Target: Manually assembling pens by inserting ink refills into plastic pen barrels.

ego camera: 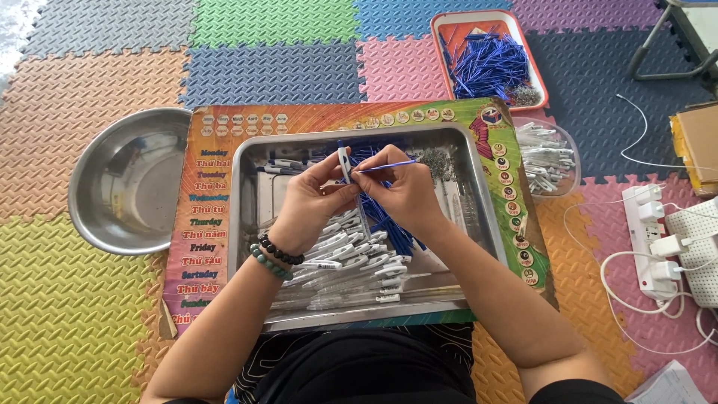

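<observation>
My left hand [310,202] grips a white pen barrel [344,163], held upright over a steel tray [245,224]. My right hand [404,193] pinches a thin blue refill [389,165] whose tip points left at the barrel's top. The two hands touch above the tray's middle. Under them lie several white pen barrels [359,262] and a heap of blue refills [385,224]. A small pile of metal springs [436,161] rests in the tray's far right corner. Two bead bracelets circle my left wrist.
The tray rests on a colourful printed board [213,120]. A steel bowl [127,179] stands to the left. At the back right are an orange tray of blue refills [490,63] and a clear tub of white pen parts [547,157]. A power strip with cables [658,239] lies right.
</observation>
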